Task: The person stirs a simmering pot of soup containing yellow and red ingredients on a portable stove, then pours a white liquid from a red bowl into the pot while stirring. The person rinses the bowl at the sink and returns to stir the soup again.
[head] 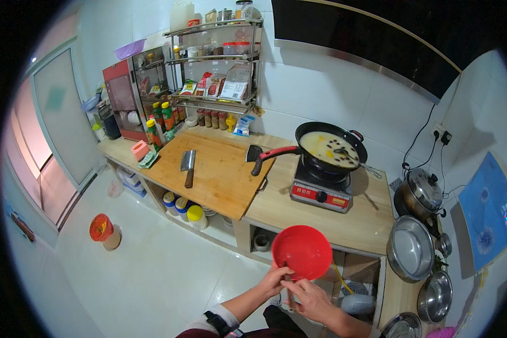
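Note:
A red plastic bowl [306, 249] is held low in front of the counter, its hollow facing up. My left hand [275, 279] grips its near rim, with the thumb over the edge. Close beside it, my right hand [307, 295] has its fingers on a brown stick-like thing [290, 295] that reaches from the bowl's edge down between the hands; it may be chopsticks. Beyond the bowl, a black wok [331, 145] of pale liquid with dark red and yellow pieces sits on a portable gas stove [321, 196]. A metal spoon [369, 170] rests in the wok.
A cleaver [189, 167] lies on the wooden cutting board [219, 169]; a black-headed tool [255, 158] is at its right edge, by the wok's red handle. Metal basins [410, 247] and a lidded pot [418, 194] stand at right. A red-topped bin [101, 228] is on the floor.

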Motion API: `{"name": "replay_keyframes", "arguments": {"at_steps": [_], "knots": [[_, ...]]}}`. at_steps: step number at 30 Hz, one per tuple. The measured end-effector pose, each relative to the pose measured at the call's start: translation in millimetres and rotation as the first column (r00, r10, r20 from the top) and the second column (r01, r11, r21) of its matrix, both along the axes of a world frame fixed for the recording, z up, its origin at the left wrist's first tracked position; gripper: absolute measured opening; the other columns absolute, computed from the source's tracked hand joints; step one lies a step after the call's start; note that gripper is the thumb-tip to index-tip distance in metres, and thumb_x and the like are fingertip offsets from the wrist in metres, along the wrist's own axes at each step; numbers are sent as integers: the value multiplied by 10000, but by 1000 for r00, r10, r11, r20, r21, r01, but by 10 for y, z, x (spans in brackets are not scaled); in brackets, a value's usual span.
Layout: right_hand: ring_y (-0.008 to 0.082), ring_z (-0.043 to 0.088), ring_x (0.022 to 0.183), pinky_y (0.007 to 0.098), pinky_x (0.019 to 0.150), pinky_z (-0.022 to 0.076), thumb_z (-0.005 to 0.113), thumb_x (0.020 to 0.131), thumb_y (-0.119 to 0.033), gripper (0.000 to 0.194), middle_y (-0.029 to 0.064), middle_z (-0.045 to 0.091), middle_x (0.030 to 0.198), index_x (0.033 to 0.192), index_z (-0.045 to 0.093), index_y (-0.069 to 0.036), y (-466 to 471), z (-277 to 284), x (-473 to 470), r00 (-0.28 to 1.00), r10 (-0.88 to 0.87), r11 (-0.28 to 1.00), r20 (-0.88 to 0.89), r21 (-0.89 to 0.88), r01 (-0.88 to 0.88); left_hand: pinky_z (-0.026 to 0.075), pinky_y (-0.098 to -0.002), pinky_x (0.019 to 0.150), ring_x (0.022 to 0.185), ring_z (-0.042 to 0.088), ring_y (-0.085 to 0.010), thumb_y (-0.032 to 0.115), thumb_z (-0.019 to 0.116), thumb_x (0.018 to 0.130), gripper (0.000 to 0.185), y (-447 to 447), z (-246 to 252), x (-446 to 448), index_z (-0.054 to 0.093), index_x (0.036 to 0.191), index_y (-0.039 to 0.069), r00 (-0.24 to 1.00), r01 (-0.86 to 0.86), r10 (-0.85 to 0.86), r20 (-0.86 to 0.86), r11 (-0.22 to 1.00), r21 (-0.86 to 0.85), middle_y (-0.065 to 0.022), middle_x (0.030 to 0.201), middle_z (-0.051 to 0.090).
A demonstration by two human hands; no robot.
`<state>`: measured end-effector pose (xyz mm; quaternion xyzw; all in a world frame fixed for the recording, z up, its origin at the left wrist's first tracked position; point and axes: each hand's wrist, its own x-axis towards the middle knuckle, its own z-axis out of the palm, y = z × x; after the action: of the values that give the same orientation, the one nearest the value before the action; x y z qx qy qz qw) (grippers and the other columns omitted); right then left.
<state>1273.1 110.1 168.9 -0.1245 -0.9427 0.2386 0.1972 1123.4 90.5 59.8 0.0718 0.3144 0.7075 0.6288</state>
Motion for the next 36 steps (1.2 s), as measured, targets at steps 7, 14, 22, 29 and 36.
{"name": "replay_keyframes", "arguments": {"at_steps": [7, 14, 22, 29, 36], "knots": [[241, 548, 764, 351, 651, 462, 647, 768, -180, 184, 64, 489, 800, 914, 580, -92, 722, -246, -1056, 954, 284, 956, -93, 99, -275, 513, -384, 777, 945, 577, -246, -17, 586, 743, 582, 232, -54, -945, 361, 1271, 79, 953, -251, 254, -164, 967, 39, -114, 1101, 538], [244, 577, 716, 359, 604, 481, 641, 800, -180, 154, 73, 500, 825, 908, 585, -86, 1181, -360, -1800, 943, 309, 950, -125, -6, -312, 507, -418, 802, 960, 576, -266, 39, 602, 799, 528, 403, -112, -1646, 383, 1277, 98, 952, -305, 307, 13, 948, -91, -116, 1118, 553], [282, 581, 776, 375, 645, 481, 625, 836, -156, 210, 99, 514, 887, 1024, 594, -68, 1490, -423, -2505, 961, 260, 916, -92, -290, -276, 490, -467, 865, 1024, 561, -348, 71, 544, 851, 405, 584, -340, -2531, 411, 1218, -40, 966, -244, 251, 61, 964, -103, -210, 1156, 532], [280, 587, 832, 324, 705, 475, 599, 856, -99, 167, 137, 556, 949, 1000, 587, -15, 1624, -513, -3132, 989, 93, 877, -112, -461, -134, 444, -493, 947, 1088, 525, -360, 59, 523, 880, 358, 776, -459, -3296, 428, 1208, -46, 953, -132, 173, 248, 976, -176, -223, 1204, 501], [286, 592, 843, 330, 723, 477, 603, 830, -80, 169, 143, 568, 967, 983, 591, -8, 1722, -639, -3519, 997, -37, 951, -68, -308, 15, 442, -416, 973, 1092, 524, -302, 84, 527, 900, 350, 987, -647, -3607, 424, 1206, -52, 939, -140, 183, 291, 977, -160, -183, 1180, 517]]}}
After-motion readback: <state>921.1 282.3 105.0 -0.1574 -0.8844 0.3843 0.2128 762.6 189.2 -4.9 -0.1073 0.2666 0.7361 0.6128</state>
